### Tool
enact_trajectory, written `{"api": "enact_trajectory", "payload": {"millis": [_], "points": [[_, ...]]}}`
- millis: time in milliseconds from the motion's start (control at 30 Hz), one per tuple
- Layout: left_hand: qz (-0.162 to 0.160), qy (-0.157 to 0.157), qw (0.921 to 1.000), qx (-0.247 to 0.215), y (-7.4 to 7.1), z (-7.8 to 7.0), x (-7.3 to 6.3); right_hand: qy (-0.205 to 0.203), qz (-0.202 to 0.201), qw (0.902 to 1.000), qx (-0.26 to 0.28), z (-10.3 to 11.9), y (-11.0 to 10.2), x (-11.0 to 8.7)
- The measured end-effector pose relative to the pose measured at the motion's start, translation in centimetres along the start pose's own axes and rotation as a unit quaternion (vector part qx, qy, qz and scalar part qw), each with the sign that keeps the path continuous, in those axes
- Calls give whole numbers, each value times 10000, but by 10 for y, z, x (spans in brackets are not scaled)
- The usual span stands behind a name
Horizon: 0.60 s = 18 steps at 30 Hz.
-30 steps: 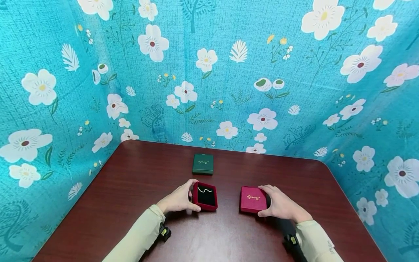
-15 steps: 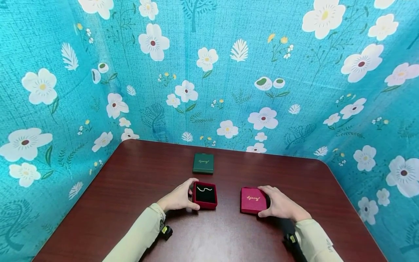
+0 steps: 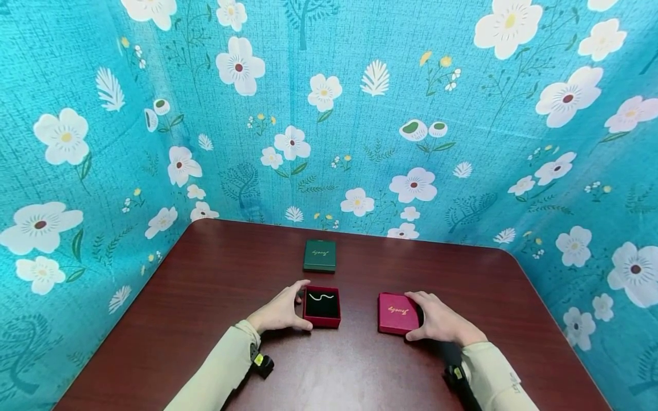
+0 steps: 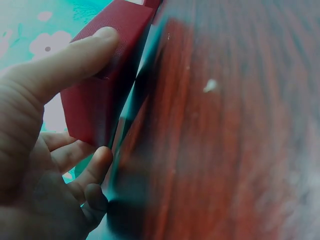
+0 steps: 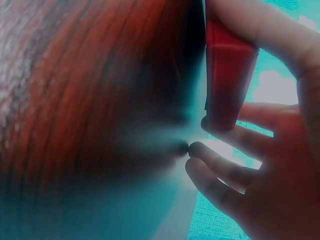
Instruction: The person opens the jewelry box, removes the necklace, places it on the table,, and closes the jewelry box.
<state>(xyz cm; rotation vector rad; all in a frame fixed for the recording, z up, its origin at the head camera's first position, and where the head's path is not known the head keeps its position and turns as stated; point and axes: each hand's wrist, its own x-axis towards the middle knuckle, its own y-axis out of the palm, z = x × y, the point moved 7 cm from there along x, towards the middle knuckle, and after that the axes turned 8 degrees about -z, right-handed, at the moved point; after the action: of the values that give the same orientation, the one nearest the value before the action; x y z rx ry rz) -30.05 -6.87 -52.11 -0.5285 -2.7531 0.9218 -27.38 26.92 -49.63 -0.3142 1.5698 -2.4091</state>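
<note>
My left hand (image 3: 277, 311) grips the left side of an open red jewelry box base (image 3: 324, 323), thumb on the near side and fingers at the back. Inside it a thin silvery chain (image 3: 321, 297) lies in a wavy line on a black insert (image 3: 323, 308). To the right, my right hand (image 3: 443, 321) holds a red box lid (image 3: 393, 313) with gold lettering by its right side. In the left wrist view the thumb presses the red wall (image 4: 85, 110). The right wrist view has the lid's side (image 5: 230, 75) between thumb and fingers.
A closed green jewelry box (image 3: 319, 254) with gold lettering sits farther back on the dark reddish-brown table (image 3: 247, 251). A blue flowered cloth (image 3: 329, 148) hangs behind and around the table. A small camera (image 3: 262, 363) is strapped to the left wrist.
The red box base has gone from tilted to level in my left hand, and its black insert now faces up more squarely. My right hand and the lid have hardly moved.
</note>
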Motion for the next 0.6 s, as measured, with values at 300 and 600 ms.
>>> {"api": "enact_trajectory", "payload": {"millis": [300,600], "points": [[-17,80,9997,214,3,-2,-2,120,12,9999,-70,0,2,-1],[-128,265,9977,605,3,-5,-3,213,1,9995,-234,0,4,0]]}}
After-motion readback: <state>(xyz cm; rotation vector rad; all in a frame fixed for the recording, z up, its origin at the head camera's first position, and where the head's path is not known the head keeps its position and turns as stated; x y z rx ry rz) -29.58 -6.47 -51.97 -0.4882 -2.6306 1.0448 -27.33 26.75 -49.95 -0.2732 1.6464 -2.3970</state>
